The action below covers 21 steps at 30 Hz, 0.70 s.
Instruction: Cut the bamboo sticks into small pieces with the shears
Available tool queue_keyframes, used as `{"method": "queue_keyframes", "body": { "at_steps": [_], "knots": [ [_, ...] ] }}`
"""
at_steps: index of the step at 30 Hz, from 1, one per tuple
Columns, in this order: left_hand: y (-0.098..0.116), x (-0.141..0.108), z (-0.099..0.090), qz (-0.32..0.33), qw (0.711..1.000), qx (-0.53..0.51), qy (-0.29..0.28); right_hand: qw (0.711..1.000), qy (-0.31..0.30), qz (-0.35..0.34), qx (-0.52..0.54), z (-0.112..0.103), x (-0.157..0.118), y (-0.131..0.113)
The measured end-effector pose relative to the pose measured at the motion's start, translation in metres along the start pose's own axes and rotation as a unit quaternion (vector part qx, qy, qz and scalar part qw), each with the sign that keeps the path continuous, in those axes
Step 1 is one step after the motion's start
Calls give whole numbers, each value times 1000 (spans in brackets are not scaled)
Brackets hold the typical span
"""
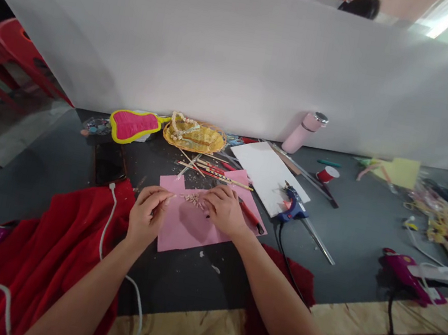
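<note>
My left hand (148,213) hovers at the left side of a pink sheet of paper (184,233), thumb and fingertips pinched. What lies in that pinch is too small to make out. My right hand (223,207) reaches down to a small heap of short pale pieces (193,199) on the paper, its fingers curled together at the heap's right edge. Whether a piece is between those fingertips is hidden. Beside this hand lies a red and black tool (250,214), partly covered. Several thin sticks and red-striped pencils (218,173) lie just behind the paper.
Behind stand a wicker basket (207,140) with a beaded string and a pink bottle (302,132). A blue glue gun (294,204) with a glue stick rests on a white board (267,166). Left are a phone (109,163), a white cable (109,216) and red cloth (58,242).
</note>
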<state>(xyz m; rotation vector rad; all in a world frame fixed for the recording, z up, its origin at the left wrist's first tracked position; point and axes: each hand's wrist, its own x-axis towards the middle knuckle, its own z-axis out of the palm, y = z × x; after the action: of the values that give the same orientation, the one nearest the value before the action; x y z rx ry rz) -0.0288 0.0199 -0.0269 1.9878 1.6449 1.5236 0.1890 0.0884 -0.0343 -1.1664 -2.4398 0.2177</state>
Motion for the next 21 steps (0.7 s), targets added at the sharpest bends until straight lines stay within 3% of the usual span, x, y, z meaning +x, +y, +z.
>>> {"method": "queue_keyframes", "body": {
  "at_steps": [21],
  "knots": [
    [-2,-2,1,-9,1000,-5,-4,999,-40,12,-31,6,3,-17]
  ]
}}
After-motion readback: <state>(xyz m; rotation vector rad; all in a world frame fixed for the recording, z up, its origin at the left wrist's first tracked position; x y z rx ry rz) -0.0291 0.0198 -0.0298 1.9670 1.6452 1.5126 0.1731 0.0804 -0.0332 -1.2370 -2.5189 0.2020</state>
